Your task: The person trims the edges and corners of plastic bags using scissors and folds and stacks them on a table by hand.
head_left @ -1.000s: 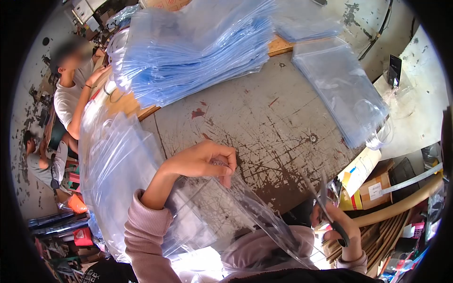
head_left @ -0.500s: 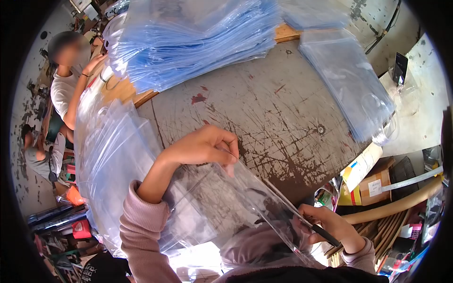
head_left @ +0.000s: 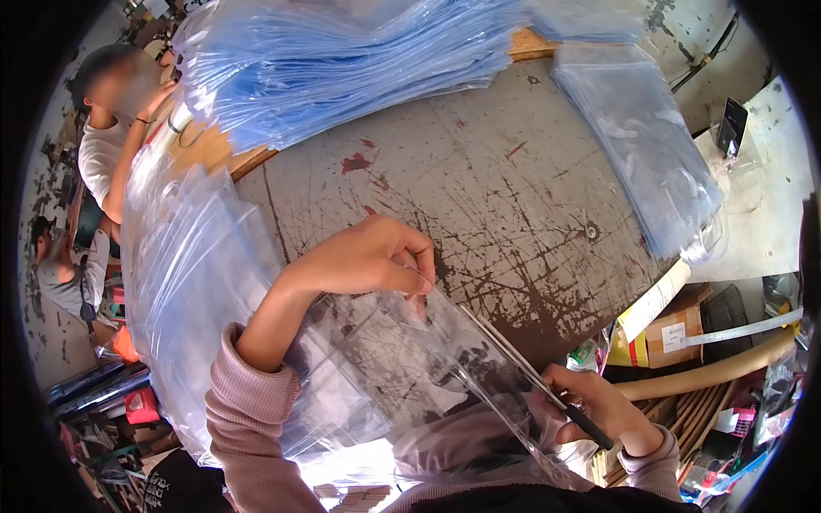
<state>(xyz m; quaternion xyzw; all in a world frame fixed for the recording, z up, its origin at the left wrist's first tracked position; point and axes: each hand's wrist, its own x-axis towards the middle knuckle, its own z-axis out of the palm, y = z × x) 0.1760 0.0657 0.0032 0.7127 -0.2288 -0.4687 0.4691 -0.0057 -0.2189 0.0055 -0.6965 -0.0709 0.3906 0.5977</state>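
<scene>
My left hand (head_left: pixel 368 256) keeps its grip pinched on the upper corner of a clear plastic sheet (head_left: pixel 402 355) near the centre, while at four o'clock my right hand (head_left: pixel 611 406) has its grip curled around the scissors (head_left: pixel 590 426), blades along the sheet's edge. Beyond, on the scratched table (head_left: pixel 410 188), I see a tall bluish plastic stack (head_left: pixel 351 81) at twelve, a smaller stack (head_left: pixel 637 141) at two, and fanned plastic sheets (head_left: pixel 192 282) at nine.
</scene>
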